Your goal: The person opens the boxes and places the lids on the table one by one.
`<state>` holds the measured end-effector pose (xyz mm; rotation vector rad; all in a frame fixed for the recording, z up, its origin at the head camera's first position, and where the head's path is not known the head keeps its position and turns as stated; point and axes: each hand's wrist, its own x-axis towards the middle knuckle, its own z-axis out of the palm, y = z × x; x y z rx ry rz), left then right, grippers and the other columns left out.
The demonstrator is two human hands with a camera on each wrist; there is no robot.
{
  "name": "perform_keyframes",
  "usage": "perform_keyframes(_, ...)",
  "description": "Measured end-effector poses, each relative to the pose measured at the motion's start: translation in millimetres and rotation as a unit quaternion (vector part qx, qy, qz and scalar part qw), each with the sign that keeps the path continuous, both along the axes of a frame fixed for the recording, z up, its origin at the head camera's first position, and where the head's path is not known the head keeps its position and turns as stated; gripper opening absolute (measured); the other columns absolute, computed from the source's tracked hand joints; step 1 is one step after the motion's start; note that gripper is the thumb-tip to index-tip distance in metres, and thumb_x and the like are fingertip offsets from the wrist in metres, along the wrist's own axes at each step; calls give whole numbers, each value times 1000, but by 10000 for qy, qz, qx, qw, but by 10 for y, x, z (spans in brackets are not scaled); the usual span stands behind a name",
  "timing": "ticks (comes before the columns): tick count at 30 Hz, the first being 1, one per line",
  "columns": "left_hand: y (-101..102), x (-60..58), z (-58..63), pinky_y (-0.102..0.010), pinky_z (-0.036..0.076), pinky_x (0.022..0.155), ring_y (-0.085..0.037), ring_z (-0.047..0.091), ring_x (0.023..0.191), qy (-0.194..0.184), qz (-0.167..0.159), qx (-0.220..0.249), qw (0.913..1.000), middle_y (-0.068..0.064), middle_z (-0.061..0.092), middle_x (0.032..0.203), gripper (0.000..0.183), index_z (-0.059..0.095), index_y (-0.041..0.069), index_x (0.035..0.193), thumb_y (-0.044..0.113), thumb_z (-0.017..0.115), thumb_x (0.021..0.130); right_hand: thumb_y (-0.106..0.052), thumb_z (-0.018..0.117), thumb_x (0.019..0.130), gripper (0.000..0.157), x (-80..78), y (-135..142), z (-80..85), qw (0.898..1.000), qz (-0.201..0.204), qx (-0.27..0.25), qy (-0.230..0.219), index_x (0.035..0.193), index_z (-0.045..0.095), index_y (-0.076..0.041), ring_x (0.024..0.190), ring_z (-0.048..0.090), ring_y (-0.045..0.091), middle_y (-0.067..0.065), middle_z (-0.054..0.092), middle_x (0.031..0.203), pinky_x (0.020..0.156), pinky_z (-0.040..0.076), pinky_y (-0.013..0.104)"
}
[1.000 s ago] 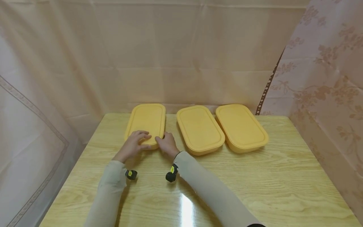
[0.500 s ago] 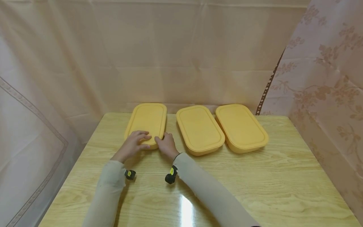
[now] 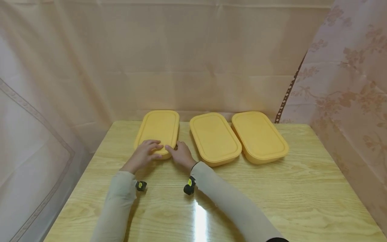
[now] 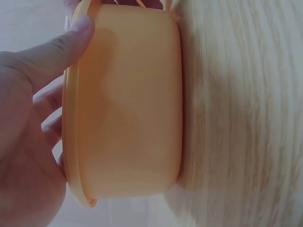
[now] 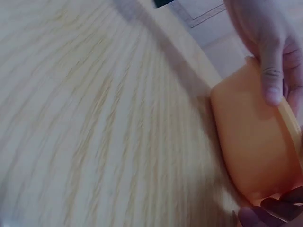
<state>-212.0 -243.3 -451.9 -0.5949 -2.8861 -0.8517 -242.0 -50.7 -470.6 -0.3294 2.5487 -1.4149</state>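
Note:
A yellow lidded food container (image 3: 160, 126) stands on the wooden table, leftmost of three alike. My left hand (image 3: 142, 155) holds its near left part, fingers spread over the lid and thumb against the front rim. In the left wrist view that thumb (image 4: 71, 40) lies on the rim of the container (image 4: 130, 104). At the near right corner my right hand (image 3: 182, 155) grips the container, thumb at the lid's edge and fingers at the side. Those fingers (image 5: 279, 208) show only partly in the right wrist view. The lid sits on the container.
Right of the held container are the middle yellow container (image 3: 215, 137) and the right one (image 3: 259, 136), both lidded, slanted and close together. A beige curtain (image 3: 193, 60) hangs behind the table (image 3: 272, 195). Patterned cloth (image 3: 350, 94) hangs on the right.
The held container's far end has shifted slightly right. My right wrist has swung a little to the right. My left hand has stayed nearly still.

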Motion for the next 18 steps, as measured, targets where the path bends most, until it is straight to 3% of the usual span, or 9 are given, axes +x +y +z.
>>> perform_keyframes(7,20,15,29,-61,34,109,-41,44,130,-18,38,-84,10000,-19,53,140,39,65,3,121,18,72,86,-54,51,96,57,-3,40,-33,9989,256,275,275,124,57,-5,112,58,31,18,57,125,95,50,47)
perform_keyframes(14,43,34,43,-62,36,107,-42,49,127,319,-47,-334,9989,-19,56,137,37,66,3,118,19,72,85,-53,71,83,62,-22,72,-77,9944,571,482,752,129,55,-15,113,56,24,8,62,123,98,47,43)
perform_keyframes(18,52,38,33,-62,36,106,-41,51,125,439,-43,-419,9981,-19,57,136,38,67,4,118,21,73,84,-54,76,76,74,-15,77,-85,9917,568,770,856,132,52,-12,116,55,26,9,61,125,100,46,43)
